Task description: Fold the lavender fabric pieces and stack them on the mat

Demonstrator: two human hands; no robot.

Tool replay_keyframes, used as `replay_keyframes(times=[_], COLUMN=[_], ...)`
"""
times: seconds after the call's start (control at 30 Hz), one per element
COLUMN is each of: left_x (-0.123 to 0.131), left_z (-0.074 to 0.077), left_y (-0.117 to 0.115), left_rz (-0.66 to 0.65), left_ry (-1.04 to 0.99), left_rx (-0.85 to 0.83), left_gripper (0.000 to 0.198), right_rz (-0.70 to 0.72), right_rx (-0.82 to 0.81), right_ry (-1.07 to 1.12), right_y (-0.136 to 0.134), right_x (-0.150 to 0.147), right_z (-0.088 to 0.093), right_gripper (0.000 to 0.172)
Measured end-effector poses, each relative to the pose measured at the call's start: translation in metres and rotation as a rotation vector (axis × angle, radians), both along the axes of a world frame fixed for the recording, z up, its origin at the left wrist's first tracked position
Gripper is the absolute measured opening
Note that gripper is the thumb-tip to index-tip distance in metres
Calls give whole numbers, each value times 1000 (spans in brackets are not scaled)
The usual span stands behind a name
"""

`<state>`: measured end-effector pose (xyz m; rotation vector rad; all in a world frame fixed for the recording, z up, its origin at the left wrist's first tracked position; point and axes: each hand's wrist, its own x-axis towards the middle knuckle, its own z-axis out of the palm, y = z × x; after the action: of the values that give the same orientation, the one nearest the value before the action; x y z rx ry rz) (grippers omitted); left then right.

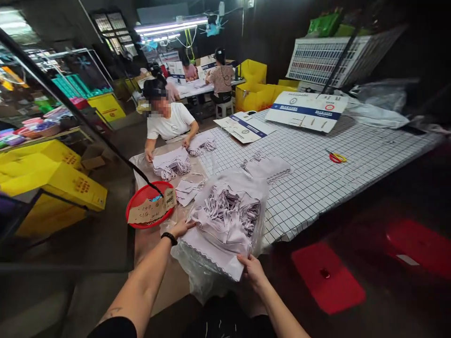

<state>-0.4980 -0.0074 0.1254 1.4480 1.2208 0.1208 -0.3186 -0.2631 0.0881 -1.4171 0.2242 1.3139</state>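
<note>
A pile of pale lilac garments [230, 225] with thin straps and a scalloped edge lies in a clear plastic bag [259, 188] at the table's near edge. My left hand [181, 228], a dark beaded bracelet at its wrist, is closed on the left edge of the top garment; its fingertips are partly hidden. At the near right corner, my right hand [252, 271] pinches the same garment between thumb and fingers. Beside the pile, a small lilac bundle [188, 191] lies to the left, and another lilac garment stack [268, 168] lies behind it.
Left of the bag sits a red basket [132, 213] with handwritten cardboard in it. Across the table, a co-worker [172, 119] handles lilac stacks [171, 163]. Scissors [336, 157] and printed cardboard sheets [306, 110] lie on the grid-patterned table [306, 188]. Red stools [327, 277] stand at right.
</note>
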Motion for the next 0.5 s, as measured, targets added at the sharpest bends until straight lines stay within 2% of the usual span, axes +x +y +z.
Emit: replay_keyframes(times=[0.1,0.27,0.5], left_x=[0,4,5], left_z=[4,9,-8], left_y=[12,20,13], left_rz=[-17,12,-1], left_ry=[-15,-47,75], left_rx=[-42,-45,26], left_gripper=[66,70,70], right_rz=[-15,-68,-29], right_rx=[10,204,79], right_ry=[-79,-216,-174], right_y=[5,15,8], right_x=[1,10,14], right_z=[-1,1,-12], right_gripper=[36,45,41])
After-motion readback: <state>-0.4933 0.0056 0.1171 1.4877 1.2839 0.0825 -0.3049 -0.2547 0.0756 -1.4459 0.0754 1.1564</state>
